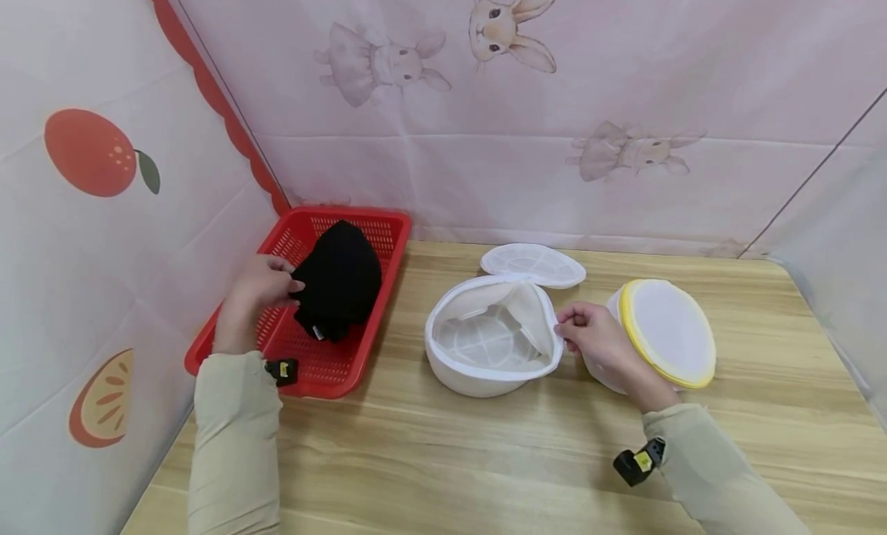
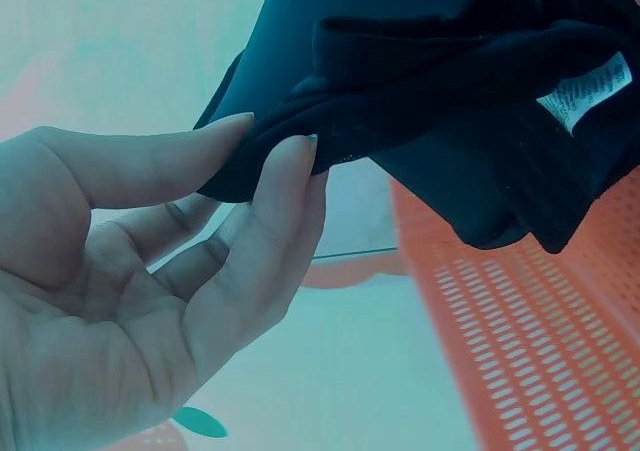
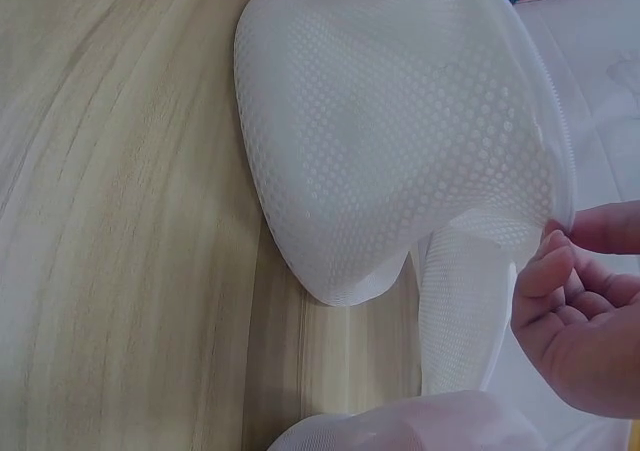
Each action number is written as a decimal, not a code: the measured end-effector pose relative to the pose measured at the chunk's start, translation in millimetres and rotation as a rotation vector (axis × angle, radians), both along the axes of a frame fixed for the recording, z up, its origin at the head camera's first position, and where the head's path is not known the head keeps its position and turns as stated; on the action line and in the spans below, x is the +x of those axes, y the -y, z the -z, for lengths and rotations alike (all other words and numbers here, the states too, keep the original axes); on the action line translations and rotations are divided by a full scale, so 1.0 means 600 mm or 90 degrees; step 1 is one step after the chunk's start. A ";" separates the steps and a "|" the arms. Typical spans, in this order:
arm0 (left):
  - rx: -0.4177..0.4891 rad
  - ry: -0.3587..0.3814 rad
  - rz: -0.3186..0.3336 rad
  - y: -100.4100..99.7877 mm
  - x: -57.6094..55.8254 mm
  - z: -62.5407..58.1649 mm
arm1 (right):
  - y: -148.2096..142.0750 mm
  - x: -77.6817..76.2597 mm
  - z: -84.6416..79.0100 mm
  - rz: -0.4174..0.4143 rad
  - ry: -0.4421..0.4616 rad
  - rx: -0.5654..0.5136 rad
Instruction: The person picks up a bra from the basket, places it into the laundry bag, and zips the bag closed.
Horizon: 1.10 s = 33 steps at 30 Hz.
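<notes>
My left hand (image 1: 259, 286) pinches the edge of a black garment (image 1: 339, 279) that hangs above a red perforated basket (image 1: 346, 366) at the table's left. In the left wrist view the thumb and fingers (image 2: 285, 186) clamp the black garment (image 2: 450, 101), whose white label shows. My right hand (image 1: 589, 335) pinches the right rim of an open white mesh laundry pouch (image 1: 488, 335) in the table's middle, its lid (image 1: 533, 264) flipped back. In the right wrist view the fingers (image 3: 560, 271) hold the white mesh pouch (image 3: 400, 161) by its rim.
A second round mesh pouch with a yellow rim (image 1: 668, 331) lies just right of my right hand. Printed pink walls stand close behind and on both sides. The wooden table (image 1: 450, 458) extends toward me in front of the pouches.
</notes>
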<state>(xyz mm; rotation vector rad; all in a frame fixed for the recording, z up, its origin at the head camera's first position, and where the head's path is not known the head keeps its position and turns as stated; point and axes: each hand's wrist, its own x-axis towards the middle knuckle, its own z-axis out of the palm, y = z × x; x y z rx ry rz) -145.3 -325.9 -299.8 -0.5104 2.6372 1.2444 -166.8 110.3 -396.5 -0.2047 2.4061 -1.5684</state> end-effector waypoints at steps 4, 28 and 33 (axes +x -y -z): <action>-0.008 -0.009 0.006 -0.003 0.004 -0.013 | -0.001 -0.001 0.000 0.004 0.001 -0.006; -0.048 -0.098 0.068 -0.086 0.026 -0.105 | -0.004 -0.002 -0.013 0.007 -0.020 -0.005; -0.009 -0.125 0.089 -0.124 0.020 -0.110 | -0.001 -0.003 -0.013 0.007 -0.021 -0.019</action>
